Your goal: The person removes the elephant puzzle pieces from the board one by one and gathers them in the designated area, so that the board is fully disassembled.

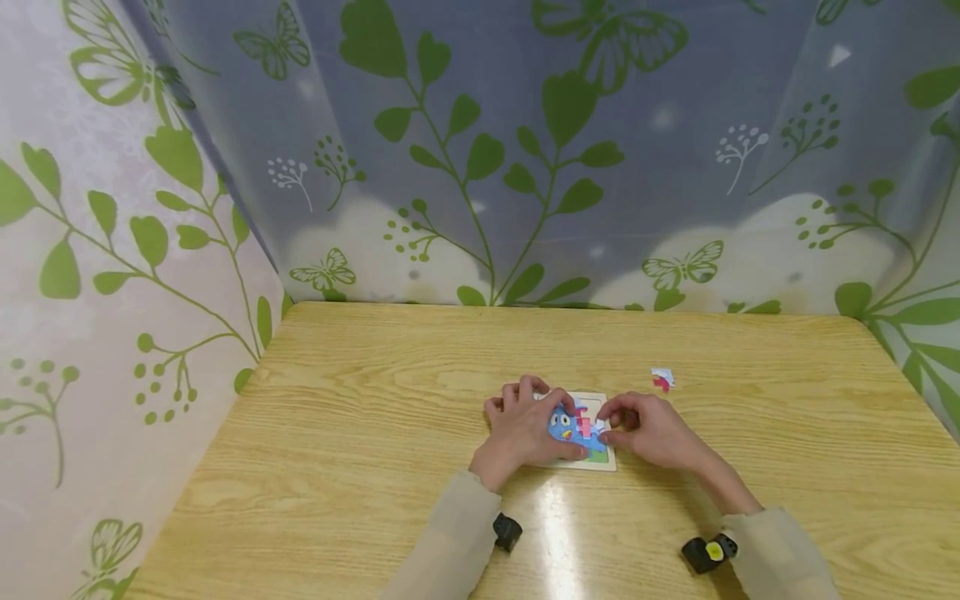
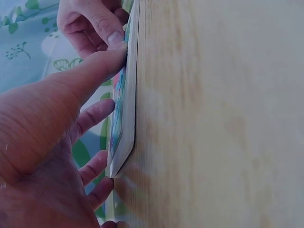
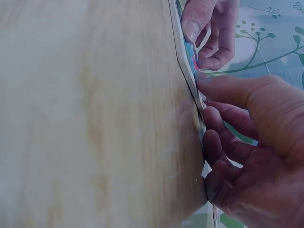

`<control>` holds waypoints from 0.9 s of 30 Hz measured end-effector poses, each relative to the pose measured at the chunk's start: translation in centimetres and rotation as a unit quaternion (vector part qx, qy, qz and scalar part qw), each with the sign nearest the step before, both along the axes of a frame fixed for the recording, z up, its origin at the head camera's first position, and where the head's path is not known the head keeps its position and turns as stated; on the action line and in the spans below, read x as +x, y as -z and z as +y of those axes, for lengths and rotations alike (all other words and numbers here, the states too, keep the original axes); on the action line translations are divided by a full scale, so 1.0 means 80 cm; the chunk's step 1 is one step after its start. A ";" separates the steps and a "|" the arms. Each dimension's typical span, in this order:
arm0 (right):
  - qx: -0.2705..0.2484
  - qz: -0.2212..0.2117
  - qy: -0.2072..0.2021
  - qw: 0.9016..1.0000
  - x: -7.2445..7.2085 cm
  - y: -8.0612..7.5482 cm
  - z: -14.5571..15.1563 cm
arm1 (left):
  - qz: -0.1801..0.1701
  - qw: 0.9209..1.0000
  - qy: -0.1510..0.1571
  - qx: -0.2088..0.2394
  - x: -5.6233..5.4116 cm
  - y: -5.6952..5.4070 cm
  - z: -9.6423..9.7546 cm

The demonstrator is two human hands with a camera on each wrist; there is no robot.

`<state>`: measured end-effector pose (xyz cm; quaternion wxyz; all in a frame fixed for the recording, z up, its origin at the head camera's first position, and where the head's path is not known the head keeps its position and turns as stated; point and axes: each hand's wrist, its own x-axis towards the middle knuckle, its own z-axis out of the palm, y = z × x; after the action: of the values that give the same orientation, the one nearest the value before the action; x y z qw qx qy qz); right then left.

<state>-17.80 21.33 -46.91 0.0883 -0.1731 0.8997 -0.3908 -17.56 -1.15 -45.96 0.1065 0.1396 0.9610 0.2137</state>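
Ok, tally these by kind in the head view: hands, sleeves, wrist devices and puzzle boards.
Bare hands, left hand and right hand: 2
Beige fabric sleeves: 2
Black wrist-worn devices: 2
Rectangular pale-framed puzzle board: 1
Total: 7

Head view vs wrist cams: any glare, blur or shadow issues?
Head: bright glare streak on the table, nearer the camera than the puzzle board. Left wrist: tabletop grain soft, hazy. Right wrist: tabletop also hazy, right hand partly shadowed.
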 end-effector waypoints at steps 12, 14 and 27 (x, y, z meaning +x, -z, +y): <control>-0.021 -0.004 -0.001 1.000 0.001 0.000 -0.001 | -0.006 1.000 -0.006 0.004 0.000 -0.001 0.001; -0.035 -0.011 -0.002 0.999 0.001 -0.001 -0.001 | -0.006 1.000 -0.007 0.005 0.000 -0.001 0.001; -0.075 -0.025 0.012 0.997 0.004 0.000 0.000 | -0.007 1.000 -0.010 0.009 0.000 0.000 0.000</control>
<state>-17.51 21.36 -46.91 0.0928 -0.1587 0.8677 -0.4619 -17.55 -1.15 -45.95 0.1100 0.1295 0.9595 0.2248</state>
